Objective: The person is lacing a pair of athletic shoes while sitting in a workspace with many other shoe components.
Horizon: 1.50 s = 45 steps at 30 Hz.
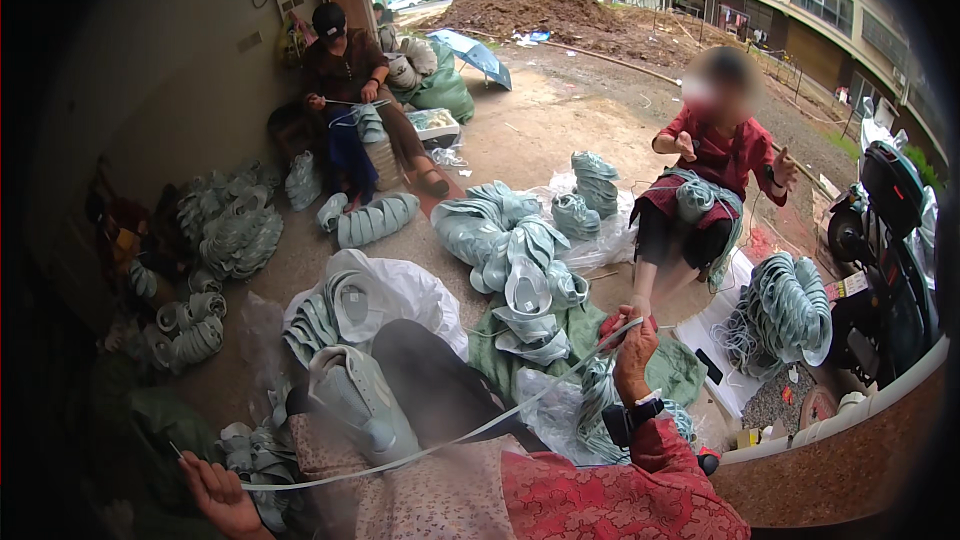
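Observation:
A long pale grey-green shoelace (pixel 520 406) stretches across my lap between my two hands. My left hand (pixel 222 496), low at the left, is closed on one end of it. A thin pointed tool (pixel 177 451) sticks out from those left fingers; its kind is too small to tell. Out to the right, my right hand (pixel 636 358) pinches the lace's other part, wrist raised. On my thigh, under the lace, rests a pale grey-green shoe upper (pixel 362 406) with lace holes along its opening. Neither hand touches it.
Stacked shoe uppers (pixel 520 250) lie ahead, with more in a heap (pixel 240 230) at left. Bundled laces (pixel 600 415) hang near my right arm. One co-worker (pixel 715 155) sits ahead right, another (pixel 350 80) far left. A scooter (pixel 890 250) stands at right.

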Each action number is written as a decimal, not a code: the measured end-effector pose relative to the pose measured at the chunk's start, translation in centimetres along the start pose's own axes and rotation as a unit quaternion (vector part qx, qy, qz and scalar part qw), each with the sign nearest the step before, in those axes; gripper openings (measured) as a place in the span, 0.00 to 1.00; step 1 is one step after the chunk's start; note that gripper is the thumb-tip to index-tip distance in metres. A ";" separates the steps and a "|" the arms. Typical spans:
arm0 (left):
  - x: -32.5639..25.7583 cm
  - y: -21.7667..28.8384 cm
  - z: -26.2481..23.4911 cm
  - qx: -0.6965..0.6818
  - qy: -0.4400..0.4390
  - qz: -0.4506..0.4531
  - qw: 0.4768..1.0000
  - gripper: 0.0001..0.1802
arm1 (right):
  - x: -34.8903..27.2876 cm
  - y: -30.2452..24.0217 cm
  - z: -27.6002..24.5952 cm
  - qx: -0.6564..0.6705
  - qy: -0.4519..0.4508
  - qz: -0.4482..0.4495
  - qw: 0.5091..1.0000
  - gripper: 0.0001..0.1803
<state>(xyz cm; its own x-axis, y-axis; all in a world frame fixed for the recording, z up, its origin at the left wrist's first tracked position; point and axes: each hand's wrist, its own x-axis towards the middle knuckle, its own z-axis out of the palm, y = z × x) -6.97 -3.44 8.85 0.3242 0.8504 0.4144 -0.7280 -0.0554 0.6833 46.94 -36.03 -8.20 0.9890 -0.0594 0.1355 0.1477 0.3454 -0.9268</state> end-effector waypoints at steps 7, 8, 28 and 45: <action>-0.2 0.0 0.2 -0.012 0.088 0.007 0.996 0.16 | -0.5 -7.6 1.9 0.033 -0.023 -0.049 0.998 0.23; -0.1 0.0 0.1 -0.011 0.089 0.008 0.996 0.16 | -1.1 -9.4 2.7 -0.002 -0.025 -0.094 0.995 0.23; -1.4 2.9 -2.2 0.023 0.085 0.083 0.993 0.15 | 1.4 -12.9 4.5 0.227 -0.114 0.205 0.945 0.17; -2.4 8.9 -12.5 0.119 0.338 0.129 0.924 0.19 | 21.4 8.4 -28.1 0.233 0.124 0.247 0.932 0.04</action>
<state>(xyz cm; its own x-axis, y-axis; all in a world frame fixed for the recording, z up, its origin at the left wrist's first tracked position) -21.78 0.56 6.46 -0.3525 0.9209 0.1661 -0.5485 -0.3472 0.7607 69.08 -60.75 -23.00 0.9136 0.0200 -0.4061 -0.2805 0.7538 -0.5941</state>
